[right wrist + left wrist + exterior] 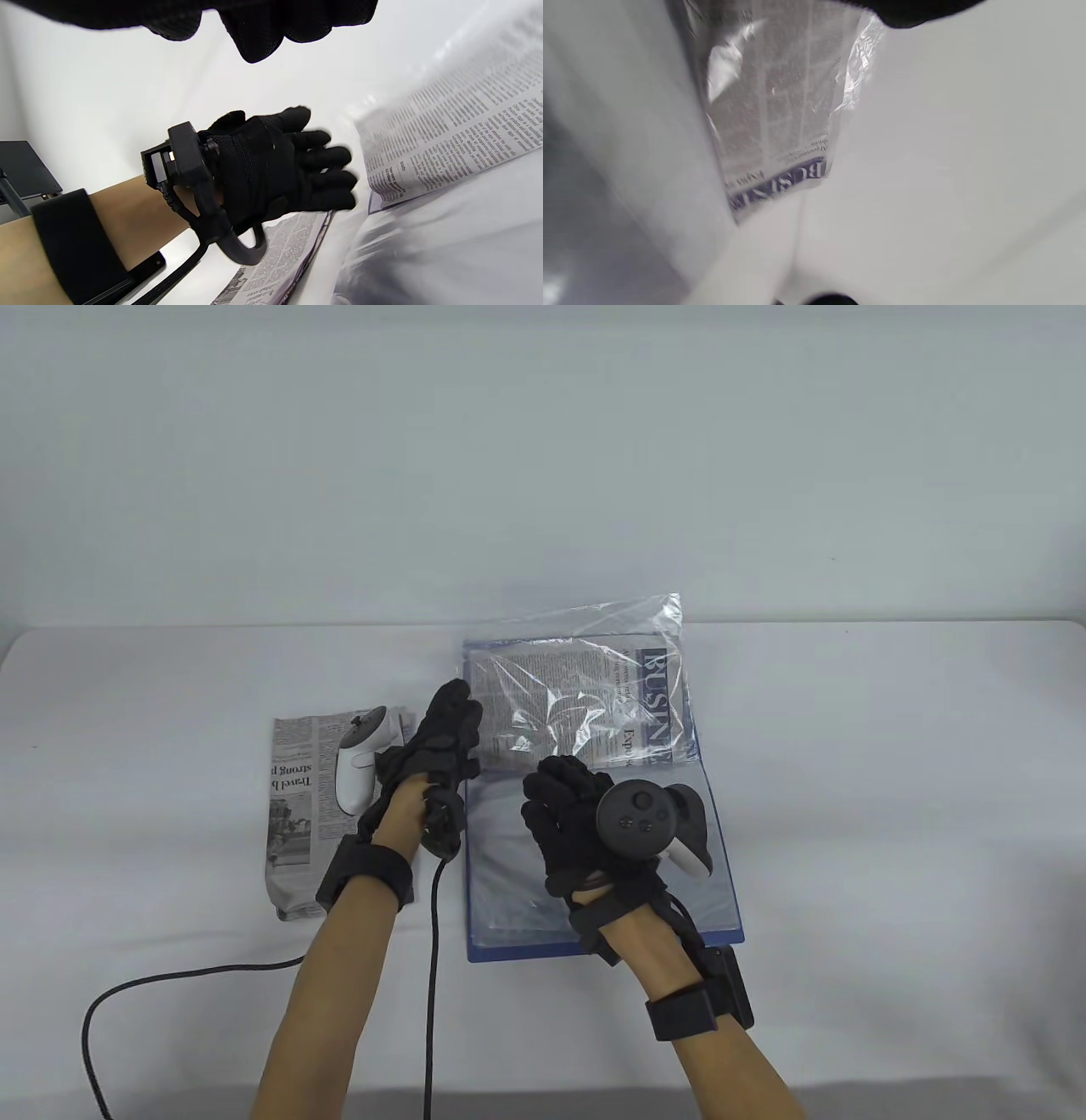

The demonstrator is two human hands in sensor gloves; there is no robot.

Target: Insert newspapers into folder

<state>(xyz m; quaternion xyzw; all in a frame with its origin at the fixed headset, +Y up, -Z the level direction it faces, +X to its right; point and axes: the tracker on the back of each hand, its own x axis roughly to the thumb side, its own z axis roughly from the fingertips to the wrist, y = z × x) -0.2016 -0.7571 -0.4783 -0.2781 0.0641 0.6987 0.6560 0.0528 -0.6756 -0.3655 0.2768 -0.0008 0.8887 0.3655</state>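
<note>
A blue folder (509, 891) lies open at the table's middle. A newspaper with a blue "BUSIN" header (653, 691) sits inside a crinkled clear sleeve (594, 623) on the folder's far half; it also shows in the left wrist view (780, 127) and the right wrist view (458, 135). A second folded newspaper (293, 806) lies on the table left of the folder, also seen in the right wrist view (280, 258). My left hand (454, 717) is open with fingers straight (326, 165) at the sleeve's left edge. My right hand (560, 789) hovers over the folder's middle, its fingers (254, 38) loosely bent and empty.
A black cable (433, 976) runs from my left wrist down to the table's front edge, with a loop at the front left (153, 984). The white table (891, 814) ends against a pale wall behind the folder.
</note>
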